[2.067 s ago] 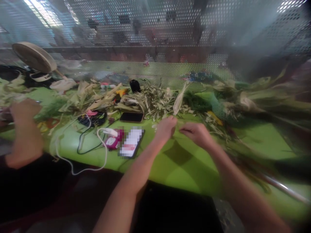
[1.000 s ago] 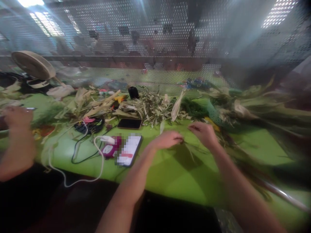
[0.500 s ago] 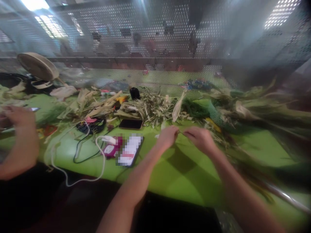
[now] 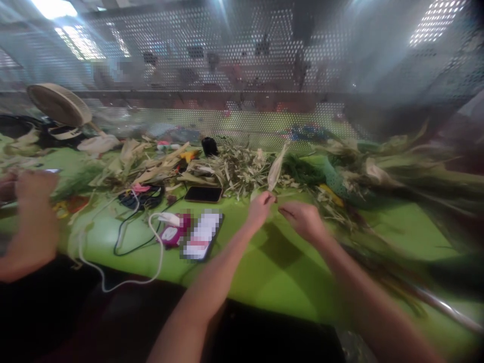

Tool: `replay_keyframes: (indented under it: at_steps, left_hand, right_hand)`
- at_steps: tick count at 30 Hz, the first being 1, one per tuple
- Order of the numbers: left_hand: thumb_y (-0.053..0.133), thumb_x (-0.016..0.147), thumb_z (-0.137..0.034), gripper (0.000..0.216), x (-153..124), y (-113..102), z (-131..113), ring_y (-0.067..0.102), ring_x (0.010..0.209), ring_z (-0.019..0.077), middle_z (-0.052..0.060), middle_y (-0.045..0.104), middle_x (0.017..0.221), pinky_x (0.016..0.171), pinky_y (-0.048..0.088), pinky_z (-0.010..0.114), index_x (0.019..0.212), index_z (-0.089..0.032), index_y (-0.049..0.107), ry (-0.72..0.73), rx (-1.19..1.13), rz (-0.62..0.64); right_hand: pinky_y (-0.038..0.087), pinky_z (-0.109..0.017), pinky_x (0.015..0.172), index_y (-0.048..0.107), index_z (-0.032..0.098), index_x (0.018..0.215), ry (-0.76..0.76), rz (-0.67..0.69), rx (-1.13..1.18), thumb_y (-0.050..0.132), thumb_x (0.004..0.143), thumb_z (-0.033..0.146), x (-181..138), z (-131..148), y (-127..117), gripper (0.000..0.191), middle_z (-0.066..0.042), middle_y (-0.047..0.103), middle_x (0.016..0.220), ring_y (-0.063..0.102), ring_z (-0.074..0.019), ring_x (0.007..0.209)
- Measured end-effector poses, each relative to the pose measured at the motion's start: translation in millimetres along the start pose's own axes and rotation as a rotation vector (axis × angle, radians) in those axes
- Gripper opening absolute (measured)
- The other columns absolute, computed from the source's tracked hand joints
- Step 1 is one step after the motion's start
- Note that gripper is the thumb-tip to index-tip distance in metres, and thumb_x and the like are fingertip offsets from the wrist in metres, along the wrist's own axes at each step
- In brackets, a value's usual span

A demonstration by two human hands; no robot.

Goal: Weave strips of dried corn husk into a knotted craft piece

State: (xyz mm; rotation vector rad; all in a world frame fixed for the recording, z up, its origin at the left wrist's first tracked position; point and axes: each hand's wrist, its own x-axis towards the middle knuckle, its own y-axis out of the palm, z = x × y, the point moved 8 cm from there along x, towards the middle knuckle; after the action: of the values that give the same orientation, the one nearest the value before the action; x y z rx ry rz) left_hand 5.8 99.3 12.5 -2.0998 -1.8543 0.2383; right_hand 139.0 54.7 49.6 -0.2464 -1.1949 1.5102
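Over the green tabletop point(image 4: 242, 282), my left hand point(image 4: 260, 207) is closed in a pinch. My right hand point(image 4: 302, 218) is closed too, its fingertips a short gap from the left ones. Anything between the fingers is too small and blurred to make out. Just beyond my left hand a pale dried leaf, like a corn husk point(image 4: 277, 169), stands up tilted. Behind it spreads a heap of dry shredded strips point(image 4: 236, 169).
Left of my arms lie a lit phone point(image 4: 203, 236), a dark phone point(image 4: 203, 193), a magenta power bank point(image 4: 174, 233) and a white cable point(image 4: 162, 252). At far left are a co-worker's arm point(image 4: 34, 222) and a fan point(image 4: 59, 103). A perforated metal screen point(image 4: 242, 65) stands behind.
My right hand has shifted slightly left, and its fingers look more curled. My left hand has turned a little, staying near the same spot. The co-worker's hand has moved slightly.
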Motion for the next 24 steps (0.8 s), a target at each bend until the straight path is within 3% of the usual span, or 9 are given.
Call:
replay_keyframes:
  at_steps: [6,9,12,14,17,21,24]
  left_hand:
    - [0.049,0.087,-0.013,0.015,-10,4,-22,0.052,0.076,0.0162,0.004,0.061,0.081,0.068,0.037,0.027,0.077,-0.018,0.059,0.259,0.404,-0.054]
    - [0.049,0.088,-0.012,0.016,-8,3,-21,0.059,0.086,0.0177,0.007,0.067,0.093,0.077,0.042,0.028,0.088,-0.017,0.064,0.293,0.361,-0.084]
    - [0.051,0.091,-0.018,0.015,-3,-1,-13,0.063,0.083,0.0167,0.006,0.071,0.092,0.077,0.045,0.028,0.093,-0.018,0.066,0.222,0.236,-0.108]
    - [0.052,0.091,-0.021,0.015,-2,-3,-10,0.063,0.077,0.0161,0.005,0.071,0.087,0.072,0.045,0.027,0.093,-0.018,0.066,0.191,0.192,-0.117]
    - [0.052,0.092,-0.022,0.015,-3,-4,-13,0.062,0.074,0.0158,0.005,0.07,0.085,0.069,0.044,0.026,0.093,-0.017,0.066,0.206,0.186,-0.128]
    - [0.051,0.092,-0.02,0.015,-8,-2,-21,0.062,0.081,0.0161,0.006,0.069,0.09,0.075,0.045,0.027,0.093,-0.018,0.065,0.261,0.237,-0.143]
    - [0.049,0.092,-0.019,0.015,-12,7,-26,0.062,0.086,0.0184,0.008,0.069,0.093,0.08,0.045,0.03,0.092,-0.018,0.065,0.31,0.272,-0.106]
  right_hand:
    - [0.047,-0.026,0.071,0.074,0.022,0.089,0.064,-0.105,0.109,0.055,0.09,0.028,0,-3,-7,0.02,-0.005,0.076,0.089,0.069,-0.0198,0.079]
    - [0.044,-0.026,0.066,0.074,0.022,0.089,0.156,-0.074,0.163,0.056,0.089,0.031,1,-14,-2,0.02,-0.002,0.073,0.079,0.065,-0.0177,0.069]
    - [0.043,-0.027,0.063,0.074,0.022,0.081,0.231,0.003,0.108,0.058,0.086,0.035,1,-28,5,0.022,-0.001,0.071,0.071,0.062,-0.0179,0.064]
    - [0.046,-0.03,0.072,0.074,0.022,0.078,0.203,0.019,0.074,0.058,0.085,0.037,3,-31,6,0.023,-0.004,0.074,0.079,0.065,-0.021,0.077]
    - [0.046,-0.037,0.087,0.075,0.021,0.09,0.205,-0.049,0.12,0.059,0.082,0.037,4,-34,4,0.024,-0.008,0.075,0.1,0.065,-0.0247,0.096]
    - [0.049,-0.032,0.062,0.07,0.017,0.103,0.519,-0.087,0.521,0.063,0.076,0.039,-5,-47,19,0.036,-0.008,0.074,0.094,0.062,-0.0174,0.065]
    - [0.05,-0.028,0.057,0.068,0.015,0.096,0.654,-0.07,0.912,0.069,0.072,0.048,-9,-42,36,0.041,-0.008,0.072,0.084,0.062,-0.0142,0.057]
